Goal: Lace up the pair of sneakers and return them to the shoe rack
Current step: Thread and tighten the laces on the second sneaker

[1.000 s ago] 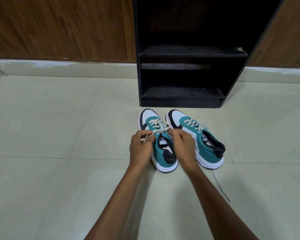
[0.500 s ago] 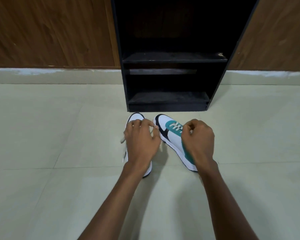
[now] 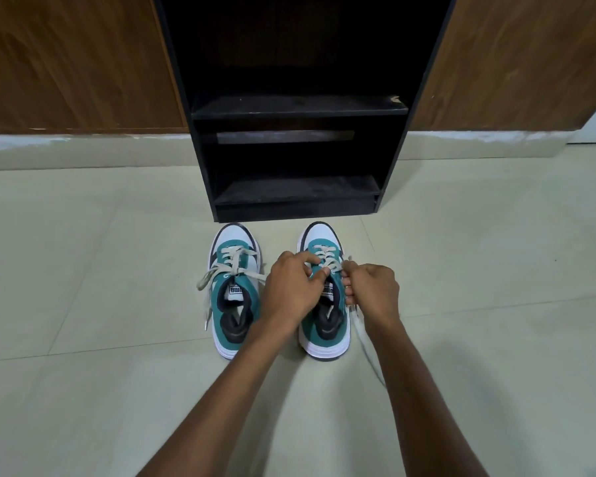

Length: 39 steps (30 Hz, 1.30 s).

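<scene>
The left hand [image 3: 291, 290] hides part of the right sneaker [image 3: 326, 304]; the shoe rack [image 3: 300, 108] top is cut off

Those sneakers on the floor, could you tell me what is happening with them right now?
A person is lacing a pair of teal and white sneakers on the tiled floor in front of a black shoe rack. Both hands are on the right sneaker: the left hand pinches its lace near the eyelets, and the right hand grips the other end, which trails to the floor. The left sneaker stands beside it, its laces loose. The visible rack shelves hold no shoes yet.
</scene>
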Motion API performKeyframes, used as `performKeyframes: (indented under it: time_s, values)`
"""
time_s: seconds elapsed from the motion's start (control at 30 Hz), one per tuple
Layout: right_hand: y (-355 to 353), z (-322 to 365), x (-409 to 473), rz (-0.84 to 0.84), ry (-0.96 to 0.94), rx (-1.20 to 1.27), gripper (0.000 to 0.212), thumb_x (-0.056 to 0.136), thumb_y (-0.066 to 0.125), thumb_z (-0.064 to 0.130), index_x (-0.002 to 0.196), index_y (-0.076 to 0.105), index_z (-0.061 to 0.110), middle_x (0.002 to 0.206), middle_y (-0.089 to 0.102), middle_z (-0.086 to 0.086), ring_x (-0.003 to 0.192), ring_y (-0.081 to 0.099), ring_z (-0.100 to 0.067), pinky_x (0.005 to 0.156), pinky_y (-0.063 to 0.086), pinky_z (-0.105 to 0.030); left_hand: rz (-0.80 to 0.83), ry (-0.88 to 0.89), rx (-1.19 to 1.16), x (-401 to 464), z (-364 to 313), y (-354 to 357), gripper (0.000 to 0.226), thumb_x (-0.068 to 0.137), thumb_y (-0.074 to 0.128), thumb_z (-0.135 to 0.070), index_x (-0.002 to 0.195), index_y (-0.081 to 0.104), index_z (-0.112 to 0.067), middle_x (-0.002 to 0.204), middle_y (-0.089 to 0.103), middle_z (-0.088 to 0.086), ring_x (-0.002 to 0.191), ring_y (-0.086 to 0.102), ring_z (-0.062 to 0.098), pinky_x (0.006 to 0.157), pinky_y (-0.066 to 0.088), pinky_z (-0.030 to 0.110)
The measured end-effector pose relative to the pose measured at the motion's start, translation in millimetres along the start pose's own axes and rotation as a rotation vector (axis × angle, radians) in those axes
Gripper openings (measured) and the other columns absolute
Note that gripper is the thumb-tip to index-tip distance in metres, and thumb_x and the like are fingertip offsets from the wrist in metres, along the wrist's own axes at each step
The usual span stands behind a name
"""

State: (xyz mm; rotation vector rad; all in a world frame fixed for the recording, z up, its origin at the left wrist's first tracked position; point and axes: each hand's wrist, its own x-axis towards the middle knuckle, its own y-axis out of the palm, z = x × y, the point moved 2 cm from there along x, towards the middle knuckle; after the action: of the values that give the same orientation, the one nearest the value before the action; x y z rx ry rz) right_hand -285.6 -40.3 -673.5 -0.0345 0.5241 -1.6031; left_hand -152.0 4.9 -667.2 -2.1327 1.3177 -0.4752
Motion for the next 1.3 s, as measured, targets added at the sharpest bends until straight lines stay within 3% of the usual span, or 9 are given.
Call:
performKeyframes:
  time_s: [0.13, 0.3, 0.43, 0.57, 0.7, 0.8, 0.9, 1.07, 1.3]
  values:
    - [5, 3, -4, -0.021, 0.064, 0.16, 0.013, 0.076, 0.076, 0.026, 0.074, 0.079, 0.013, 0.071, 0.075, -0.004, 0.061, 0.064, -0.019, 0.064, 0.056, -0.034, -0.011, 0.03, 0.005, 4, -6, -4, 0.004, 0.084, 0.072, -0.033, 0.083, 0.069, -0.035, 0.098, 0.065, -0.001, 0.085, 0.065, 0.017, 0.079, 0.054, 0.031]
    - [6, 17, -14, -0.007, 0.139, 0.46, 0.016, 0.082, 0.062, 0.015, 0.068, 0.067, 0.007, 0.067, 0.068, -0.004, 0.05, 0.057, -0.009, 0.044, 0.042, -0.02, 0.021, -0.021, -0.108, 5, -14, 3, 0.01, 0.083, 0.068, -0.027, 0.076, 0.062, -0.024, 0.097, 0.063, 0.0, 0.087, 0.062, 0.017, 0.075, 0.046, 0.026]
    - [4, 24, -18, 0.08, 0.132, 0.644, 0.017, 0.087, 0.053, 0.011, 0.073, 0.063, 0.012, 0.074, 0.072, -0.004, 0.062, 0.057, -0.014, 0.055, 0.039, -0.024, 0.14, 0.024, -0.252, 7, -20, -2, 0.014, 0.086, 0.062, -0.021, 0.074, 0.059, -0.016, 0.083, 0.065, -0.002, 0.086, 0.059, 0.018, 0.073, 0.042, 0.03]
    - [3, 33, -16, 0.129, 0.076, 0.778, 0.016, 0.094, 0.056, 0.015, 0.103, 0.069, 0.009, 0.077, 0.075, -0.005, 0.072, 0.064, -0.021, 0.064, 0.043, -0.03, 0.248, -0.088, -0.812, 6, -32, -21, 0.016, 0.091, 0.052, -0.01, 0.08, 0.063, -0.014, 0.075, 0.069, 0.002, 0.073, 0.064, 0.012, 0.073, 0.046, 0.03]
    - [-4, 55, -23, 0.15, -0.061, 0.724, 0.02, 0.095, 0.057, 0.012, 0.108, 0.072, 0.01, 0.094, 0.08, -0.009, 0.074, 0.066, -0.017, 0.061, 0.046, -0.027, 0.216, -0.079, -1.334, 17, -32, -40, 0.019, 0.098, 0.049, -0.01, 0.101, 0.067, -0.008, 0.085, 0.073, 0.008, 0.093, 0.07, 0.023, 0.097, 0.053, 0.042]
    - [-5, 68, -28, 0.211, -0.204, 0.425, 0.02, 0.095, 0.056, 0.013, 0.101, 0.076, 0.012, 0.091, 0.08, -0.007, 0.065, 0.065, -0.012, 0.056, 0.044, -0.025, 0.19, 0.005, -1.155, 23, -39, -48, 0.028, 0.102, 0.047, -0.014, 0.112, 0.072, -0.012, 0.111, 0.076, 0.01, 0.112, 0.069, 0.025, 0.102, 0.052, 0.041]
    - [-1, 77, -33, 0.314, -0.345, 0.173, 0.018, 0.094, 0.059, 0.015, 0.093, 0.077, 0.013, 0.076, 0.078, 0.001, 0.059, 0.064, -0.009, 0.055, 0.046, -0.022, 0.251, 0.114, -0.898, 20, -49, -50, 0.033, 0.101, 0.045, -0.01, 0.112, 0.075, -0.019, 0.118, 0.075, 0.001, 0.106, 0.069, 0.019, 0.095, 0.049, 0.038]
    - [-7, 89, -34, 0.352, -0.515, 0.001, 0.018, 0.094, 0.06, 0.011, 0.085, 0.075, 0.008, 0.073, 0.076, 0.0, 0.058, 0.067, -0.01, 0.058, 0.051, -0.019, 0.299, 0.238, -0.724, 19, -54, -61, 0.027, 0.103, 0.05, -0.009, 0.118, 0.072, -0.006, 0.095, 0.074, 0.005, 0.079, 0.066, 0.004, 0.072, 0.05, 0.015]
    - [-15, 86, -33, 0.386, -0.577, -0.048, 0.021, 0.105, 0.05, 0.027, 0.095, 0.06, 0.01, 0.067, 0.074, -0.008, 0.055, 0.07, -0.017, 0.056, 0.049, -0.023, 0.276, 0.335, -0.6, 24, -41, -62, 0.021, 0.1, 0.059, -0.023, 0.09, 0.073, -0.012, 0.064, 0.067, -0.013, 0.058, 0.06, 0.001, 0.061, 0.046, 0.015]
